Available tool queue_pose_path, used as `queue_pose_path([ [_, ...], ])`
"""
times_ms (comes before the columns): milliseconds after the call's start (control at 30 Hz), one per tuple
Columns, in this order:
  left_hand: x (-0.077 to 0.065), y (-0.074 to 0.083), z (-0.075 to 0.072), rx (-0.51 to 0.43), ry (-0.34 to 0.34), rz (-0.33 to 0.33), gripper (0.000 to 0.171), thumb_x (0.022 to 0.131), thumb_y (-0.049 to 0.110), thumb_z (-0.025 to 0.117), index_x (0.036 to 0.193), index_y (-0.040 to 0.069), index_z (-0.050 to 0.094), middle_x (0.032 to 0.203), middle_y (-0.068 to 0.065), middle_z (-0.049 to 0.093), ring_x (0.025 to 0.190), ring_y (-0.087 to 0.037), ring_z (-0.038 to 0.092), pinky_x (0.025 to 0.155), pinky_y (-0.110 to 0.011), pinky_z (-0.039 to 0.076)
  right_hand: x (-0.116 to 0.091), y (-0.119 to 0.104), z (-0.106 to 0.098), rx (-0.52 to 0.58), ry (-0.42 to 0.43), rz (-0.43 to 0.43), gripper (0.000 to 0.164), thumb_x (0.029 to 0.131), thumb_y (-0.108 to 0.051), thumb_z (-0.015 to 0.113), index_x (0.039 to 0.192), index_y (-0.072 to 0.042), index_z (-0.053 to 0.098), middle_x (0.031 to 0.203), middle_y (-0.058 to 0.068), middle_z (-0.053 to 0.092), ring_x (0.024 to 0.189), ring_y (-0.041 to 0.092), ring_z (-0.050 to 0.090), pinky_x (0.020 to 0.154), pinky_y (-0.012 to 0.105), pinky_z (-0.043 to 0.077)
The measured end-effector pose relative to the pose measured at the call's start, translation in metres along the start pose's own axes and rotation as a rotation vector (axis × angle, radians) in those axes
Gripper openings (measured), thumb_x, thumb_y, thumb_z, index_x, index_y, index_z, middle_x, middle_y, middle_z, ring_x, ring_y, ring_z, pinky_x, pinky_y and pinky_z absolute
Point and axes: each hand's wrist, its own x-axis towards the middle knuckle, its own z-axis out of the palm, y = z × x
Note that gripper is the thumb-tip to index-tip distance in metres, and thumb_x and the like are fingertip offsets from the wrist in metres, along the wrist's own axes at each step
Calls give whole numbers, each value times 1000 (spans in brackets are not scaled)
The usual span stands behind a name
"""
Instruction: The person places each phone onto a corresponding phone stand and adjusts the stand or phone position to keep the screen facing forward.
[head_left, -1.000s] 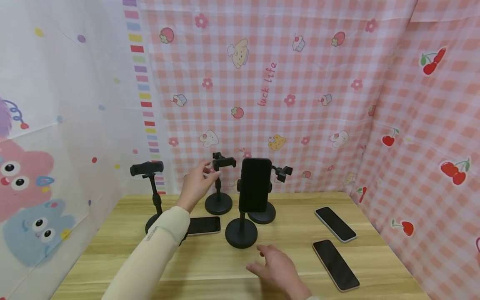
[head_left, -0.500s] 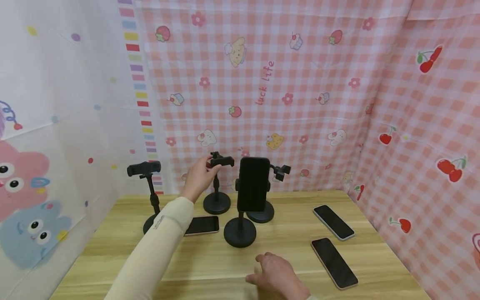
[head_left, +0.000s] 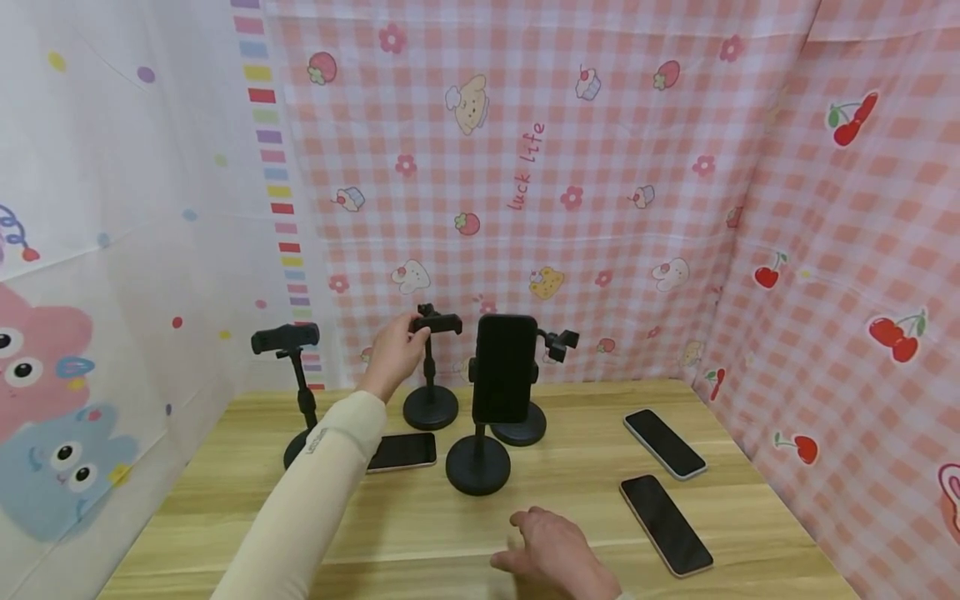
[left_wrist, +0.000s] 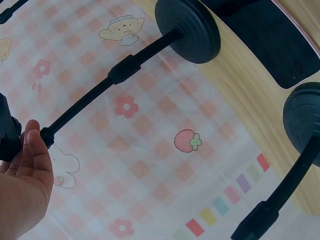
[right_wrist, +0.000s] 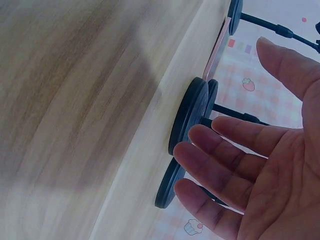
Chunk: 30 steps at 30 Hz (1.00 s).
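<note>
My left hand (head_left: 397, 354) pinches the left end of the clamp on the back-middle black phone stand (head_left: 431, 406). In the left wrist view, the left hand (left_wrist: 30, 175) is at the top of that stand's pole, and the clamp is partly cut off by the frame edge. In front stands another phone stand (head_left: 478, 467) bearing an upright black phone (head_left: 505, 367). My right hand (head_left: 555, 550) hovers over the near table, holding nothing; the right wrist view shows the right hand (right_wrist: 250, 170) with its fingers relaxed and apart.
Another phone stand (head_left: 306, 400) is at the left, and one more (head_left: 521, 425) is behind the phone-bearing stand. A phone (head_left: 405, 451) lies near the left forearm. Two phones, a white-edged one (head_left: 665, 443) and a pink-edged one (head_left: 666, 525), lie at the right of the wooden table (head_left: 420, 542).
My left hand has reached the back-middle stand's clamp and closed its fingers and thumb on it. The right hand has hardly moved. The head view has shifted slightly.
</note>
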Motion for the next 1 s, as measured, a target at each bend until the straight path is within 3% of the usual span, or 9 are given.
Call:
queue_pose_path([
  [367, -7, -8, -11, -5, 19, 32, 30, 94, 25, 48, 118, 9, 53, 96, -4, 62, 86, -20, 56, 67, -34, 43, 1, 1, 3, 4, 13, -17, 63, 70, -55, 68, 110, -7, 61, 90, 2, 57, 79, 18, 53, 74, 42, 45],
  [667, -16, -11, -17, 28, 71, 79, 25, 92, 26, 52, 111, 11, 57, 79, -4, 56, 64, -21, 49, 56, -33, 40, 3, 0, 2, 31, -1, -4, 63, 71, -55, 68, 111, -6, 61, 89, 1, 56, 77, 18, 53, 73, 42, 44],
  [867, -20, -13, -19, 43, 95, 38, 22, 92, 32, 51, 105, 15, 58, 78, -2, 56, 63, -20, 49, 56, -33, 39, 2, 0, 2, 40, -1, -14, 61, 72, -52, 68, 111, -6, 61, 87, 0, 56, 75, 17, 52, 71, 42, 45],
  [1000, -24, -13, -23, 62, 102, 47, 22, 91, 34, 52, 100, 15, 58, 75, -2, 56, 61, -20, 49, 55, -33, 39, 2, 0, 2, 31, 1, -23, 60, 73, -52, 67, 111, -6, 61, 86, 0, 55, 74, 16, 52, 71, 41, 45],
])
